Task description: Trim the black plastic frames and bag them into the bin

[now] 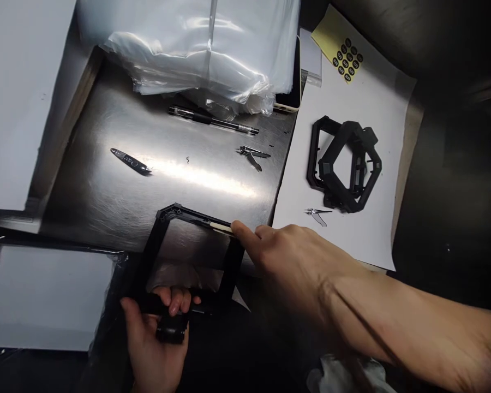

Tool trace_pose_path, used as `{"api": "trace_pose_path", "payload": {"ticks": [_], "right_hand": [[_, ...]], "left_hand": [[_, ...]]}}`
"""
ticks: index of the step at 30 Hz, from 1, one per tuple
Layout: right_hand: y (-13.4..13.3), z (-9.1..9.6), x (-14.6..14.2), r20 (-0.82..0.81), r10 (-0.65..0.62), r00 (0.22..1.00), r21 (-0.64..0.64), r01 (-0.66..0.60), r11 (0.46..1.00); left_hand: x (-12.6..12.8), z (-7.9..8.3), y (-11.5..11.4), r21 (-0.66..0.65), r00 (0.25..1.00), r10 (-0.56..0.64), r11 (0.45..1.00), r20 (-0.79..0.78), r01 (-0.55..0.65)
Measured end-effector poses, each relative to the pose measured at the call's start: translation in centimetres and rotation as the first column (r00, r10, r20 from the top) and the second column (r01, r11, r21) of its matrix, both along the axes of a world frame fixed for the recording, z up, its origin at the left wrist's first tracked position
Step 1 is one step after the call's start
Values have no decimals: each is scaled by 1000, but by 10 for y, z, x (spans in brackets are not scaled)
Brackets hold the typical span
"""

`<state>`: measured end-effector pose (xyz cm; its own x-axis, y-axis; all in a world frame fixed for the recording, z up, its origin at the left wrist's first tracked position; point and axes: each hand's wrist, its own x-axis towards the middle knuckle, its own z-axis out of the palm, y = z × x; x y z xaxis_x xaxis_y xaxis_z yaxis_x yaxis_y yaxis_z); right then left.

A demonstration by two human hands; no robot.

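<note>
My left hand (157,349) holds a black plastic frame (150,254) from below, fingers wrapped round its lower bar near a short black cylindrical part (172,329). The frame has an open middle and angled corners, and is tilted above the front edge of the metal table. My right hand (286,251) grips a thin cream-coloured tool (221,227) whose dark, narrow end lies along the frame's upper bar. Most of that tool's handle is hidden in the hand, so its kind cannot be made out.
On the metal table (94,196) lie a pen (213,121), a printed black pointed piece (130,161) and a nail clipper (252,156). Clear plastic bags (188,49) are stacked behind. White paper (352,240) carries black frames (346,169), another clipper (318,214) and a sticker sheet (339,43).
</note>
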<state>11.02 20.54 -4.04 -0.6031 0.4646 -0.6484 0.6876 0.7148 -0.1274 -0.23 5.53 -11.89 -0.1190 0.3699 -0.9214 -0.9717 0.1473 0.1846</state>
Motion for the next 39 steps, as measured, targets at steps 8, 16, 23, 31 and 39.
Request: {"api": "trace_pose_path", "payload": {"ticks": [8,16,23,31,39], "right_hand": [[21,-8,7,-29,-428,903,-363,390,847],[30,-9,5,53,-572,819,-592,487,642],[28,-15,6,105,-633,767,-690,514,509],[28,-10,-1,68,-676,734,-768,471,434],[23,-35,34,-384,-464,798,-31,491,871]], "left_hand": [[-1,-4,-3,45,994,-86,995,-68,89],[-1,-1,-3,-9,997,-67,998,-46,66],[-1,-3,0,-18,999,-38,999,-29,38],[-1,-3,-3,1,999,-45,999,-30,45],[-1,-1,-1,-68,1000,-3,998,3,3]]}}
